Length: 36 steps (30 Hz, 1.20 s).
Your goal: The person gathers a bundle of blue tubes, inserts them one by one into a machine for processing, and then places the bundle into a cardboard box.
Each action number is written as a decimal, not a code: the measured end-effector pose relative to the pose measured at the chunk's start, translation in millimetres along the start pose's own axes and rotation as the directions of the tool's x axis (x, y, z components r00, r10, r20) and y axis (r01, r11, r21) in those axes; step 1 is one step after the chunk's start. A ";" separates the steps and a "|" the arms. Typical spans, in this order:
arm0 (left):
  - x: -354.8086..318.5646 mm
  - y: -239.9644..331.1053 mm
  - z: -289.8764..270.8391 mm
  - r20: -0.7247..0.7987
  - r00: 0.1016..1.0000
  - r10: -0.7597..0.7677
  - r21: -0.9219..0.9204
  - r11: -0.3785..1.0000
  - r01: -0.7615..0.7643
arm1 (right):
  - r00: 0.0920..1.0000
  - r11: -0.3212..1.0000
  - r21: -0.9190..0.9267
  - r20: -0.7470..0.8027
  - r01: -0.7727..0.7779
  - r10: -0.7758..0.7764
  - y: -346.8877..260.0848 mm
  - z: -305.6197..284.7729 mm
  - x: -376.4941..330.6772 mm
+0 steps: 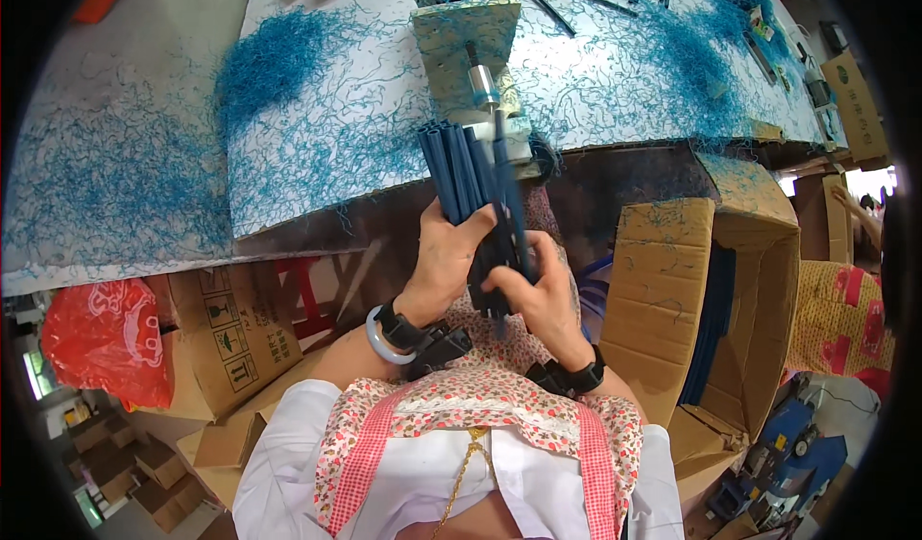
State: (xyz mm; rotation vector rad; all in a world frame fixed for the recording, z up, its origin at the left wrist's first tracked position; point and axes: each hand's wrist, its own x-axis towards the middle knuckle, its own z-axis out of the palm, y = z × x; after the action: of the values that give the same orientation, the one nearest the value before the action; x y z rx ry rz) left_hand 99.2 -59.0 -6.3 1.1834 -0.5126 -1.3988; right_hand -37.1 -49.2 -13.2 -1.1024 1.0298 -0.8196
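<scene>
Many rods (pixel 451 170), likely light, stiff, jut beyond the left grip (pixel 444 257), sensibly clamped round their middles; right grip (pixel 545 297) pinches one.

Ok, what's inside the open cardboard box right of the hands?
Dark blue sticks are bunched inside the cardboard box, toward its left. The left flap partly covers them; anything beneath the sticks is hidden.

At eight o'clock, a column of dark handling symbols (pixel 227 331), with paired arrows lowest, is being displayed on a cardboard box (pixel 254 334), printed characters (pixel 279 334) being shown alongside. Nearer nine, a white printed design (pixel 125 310) is being carried by a red plastic bag (pixel 101 353). Past two, dark characters (pixel 863 98) are being borne by another box (pixel 851 108).
</scene>
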 end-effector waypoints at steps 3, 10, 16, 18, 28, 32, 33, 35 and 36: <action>1.7 -2.9 1.9 0.011 1.000 0.022 -0.059 0.998 -0.021 | 1.000 1.000 0.008 -0.028 0.007 -0.007 -0.5 -3.0 -3.6; -20.9 -14.5 -6.8 0.050 0.995 -0.083 -0.012 0.996 0.083 | 0.999 0.999 0.019 -0.029 -0.046 0.047 -10.2 -8.6 3.7; -25.2 -12.5 -16.7 0.088 0.985 -0.147 0.015 0.989 0.146 | 0.997 0.999 0.035 -0.064 -0.036 0.038 -4.3 -10.6 -12.8; -25.0 -9.5 -16.4 0.057 0.989 -0.140 0.031 0.990 0.139 | 0.996 0.999 0.005 -0.077 -0.038 0.038 -6.9 -10.2 -13.4; -4.0 9.4 -4.5 0.038 0.999 -0.010 0.057 0.998 0.008 | 0.997 0.994 0.092 0.040 -0.063 0.060 1.2 -16.5 0.8; 1.5 1.3 3.2 0.052 0.999 0.017 0.038 0.999 -0.019 | 0.996 0.987 0.141 -0.042 -0.075 0.082 -12.0 -10.2 -14.6; -1.2 0.7 6.6 0.065 0.998 -0.007 0.010 1.000 0.007 | 0.992 0.986 0.143 -0.077 -0.087 0.098 -14.7 -9.4 -14.9; -4.2 -2.8 7.9 0.077 0.996 -0.032 -0.019 0.999 0.033 | 0.994 0.992 0.107 -0.080 -0.064 0.073 -14.9 -8.9 -5.7; -5.9 -6.8 7.5 0.055 0.998 -0.022 0.001 1.000 0.022 | 0.995 0.997 0.072 -0.088 -0.041 0.047 -15.4 -9.4 -1.6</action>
State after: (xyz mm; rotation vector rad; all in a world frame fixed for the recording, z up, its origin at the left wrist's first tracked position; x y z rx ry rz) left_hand 88.5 -54.4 -7.1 1.1561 -0.5397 -1.4540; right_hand -47.1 -54.7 1.0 -0.9870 1.0887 -0.8700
